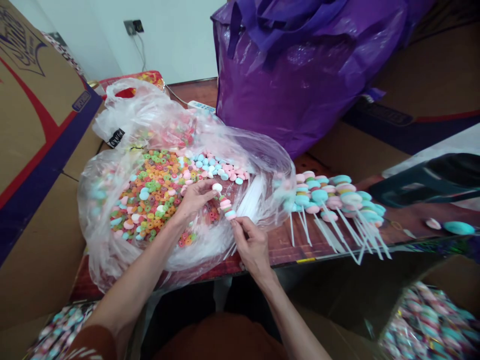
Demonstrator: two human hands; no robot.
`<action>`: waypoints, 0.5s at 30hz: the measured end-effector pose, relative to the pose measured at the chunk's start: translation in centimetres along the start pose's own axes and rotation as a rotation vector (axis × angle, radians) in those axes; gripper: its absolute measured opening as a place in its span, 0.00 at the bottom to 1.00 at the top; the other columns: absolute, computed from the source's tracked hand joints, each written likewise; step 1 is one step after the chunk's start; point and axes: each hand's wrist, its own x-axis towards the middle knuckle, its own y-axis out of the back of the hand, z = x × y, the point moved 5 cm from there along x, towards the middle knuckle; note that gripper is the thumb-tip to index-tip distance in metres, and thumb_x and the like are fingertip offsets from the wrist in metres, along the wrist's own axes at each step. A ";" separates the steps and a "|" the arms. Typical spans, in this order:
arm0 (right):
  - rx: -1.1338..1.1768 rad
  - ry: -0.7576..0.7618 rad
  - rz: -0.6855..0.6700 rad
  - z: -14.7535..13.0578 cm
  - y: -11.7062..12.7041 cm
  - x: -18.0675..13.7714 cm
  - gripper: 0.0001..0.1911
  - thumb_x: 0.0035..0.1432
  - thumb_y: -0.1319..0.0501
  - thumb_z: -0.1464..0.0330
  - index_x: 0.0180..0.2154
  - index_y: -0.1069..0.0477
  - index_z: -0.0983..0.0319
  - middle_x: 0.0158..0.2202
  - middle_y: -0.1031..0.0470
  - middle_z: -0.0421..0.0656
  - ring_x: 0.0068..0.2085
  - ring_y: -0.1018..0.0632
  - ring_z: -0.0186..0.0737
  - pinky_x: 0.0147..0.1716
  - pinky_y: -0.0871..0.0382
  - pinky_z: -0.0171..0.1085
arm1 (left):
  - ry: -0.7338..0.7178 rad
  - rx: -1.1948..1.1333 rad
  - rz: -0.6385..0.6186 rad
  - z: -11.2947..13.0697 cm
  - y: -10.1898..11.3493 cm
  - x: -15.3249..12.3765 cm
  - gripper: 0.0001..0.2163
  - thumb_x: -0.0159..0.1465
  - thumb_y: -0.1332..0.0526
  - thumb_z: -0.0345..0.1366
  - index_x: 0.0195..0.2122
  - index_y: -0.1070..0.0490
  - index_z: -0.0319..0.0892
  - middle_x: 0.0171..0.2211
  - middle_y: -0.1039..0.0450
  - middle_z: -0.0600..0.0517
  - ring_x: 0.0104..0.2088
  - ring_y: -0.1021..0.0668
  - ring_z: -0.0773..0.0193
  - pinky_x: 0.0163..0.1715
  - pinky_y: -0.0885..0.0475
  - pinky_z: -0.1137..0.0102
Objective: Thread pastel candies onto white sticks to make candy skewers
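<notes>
A big clear plastic bag (112, 235) lies open on a low table, full of coloured ring candies (157, 192) and pink and blue marshmallow discs (217, 167). My left hand (195, 197) reaches into the bag and pinches a white disc (217, 187) at its fingertips. My right hand (250, 242) is closed on a thin white stick (235, 225) that carries a few discs (227, 207) threaded just below the left fingertips. A bundle of bare white sticks (255, 197) lies in the bag beside my right hand.
Several finished candy skewers (337, 200) lie fanned on the table to the right. A purple bag (300, 75) stands behind. Cardboard boxes (33, 125) are at left. Loose discs (457, 227) lie far right. Wrapped sweets (427, 320) fill a box at lower right.
</notes>
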 end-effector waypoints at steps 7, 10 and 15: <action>-0.021 -0.019 -0.001 0.1 -0.1 0.1 0.11 0.67 0.45 0.67 0.33 0.27 0.63 0.21 0.38 0.33 0.22 0.36 0.29 0.24 0.44 0.30 | -0.021 0.021 0.005 -0.3 -0.1 -0.2 0.17 0.47 0.27 0.36 0.38 0.22 0.38 0.33 0.22 0.53 0.33 0.24 0.68 0.38 0.30 0.72; -0.028 -0.022 0.001 0.1 -0.1 0.0 0.12 0.67 0.45 0.66 0.32 0.27 0.62 0.21 0.39 0.33 0.21 0.36 0.28 0.24 0.44 0.30 | -0.033 0.056 0.009 0.0 -0.2 -0.4 0.14 0.49 0.28 0.35 0.37 0.23 0.38 0.32 0.22 0.53 0.32 0.24 0.68 0.37 0.30 0.72; -0.079 -0.017 0.007 0.0 0.0 0.0 0.13 0.67 0.46 0.67 0.32 0.28 0.62 0.20 0.41 0.32 0.21 0.38 0.28 0.24 0.45 0.30 | -0.064 0.111 0.054 -0.2 -0.5 -0.7 0.11 0.51 0.31 0.33 0.36 0.24 0.38 0.31 0.22 0.53 0.30 0.23 0.68 0.34 0.29 0.73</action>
